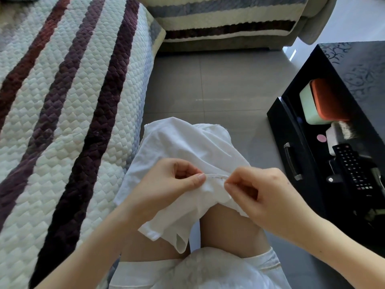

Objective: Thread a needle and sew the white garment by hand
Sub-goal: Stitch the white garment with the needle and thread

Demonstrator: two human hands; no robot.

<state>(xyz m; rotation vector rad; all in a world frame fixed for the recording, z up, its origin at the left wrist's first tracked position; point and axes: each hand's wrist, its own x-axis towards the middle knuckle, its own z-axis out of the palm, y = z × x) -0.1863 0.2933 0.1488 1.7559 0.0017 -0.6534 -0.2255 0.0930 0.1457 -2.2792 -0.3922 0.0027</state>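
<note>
Garment (183,147), white, lies draped over the person's bare knees, its far end hanging past them toward the floor (208,80) and its near edge folded down between the thighs. A short stitched seam (215,175) runs across a raised fold of the cloth, stretched between both hands. The left hand (166,184) is clenched on the garment, thumb pressed over the seam's left end with the fingers curled beneath. The right hand (264,195) has its fingers curled too, thumb and forefinger pinching the cloth at the seam's right end; whether anything else sits between those fingertips is too small to tell. Both forearms reach in from the bottom corners.

To the left is a sofa (62,101) under a quilted white cover with dark purple and red stripes. A second sofa (218,21) with a like cover stands at the top. On the right stands a glossy black table (354,65); a remote (354,165) and an orange and pale green box (318,101) lie on its lower shelf.
</note>
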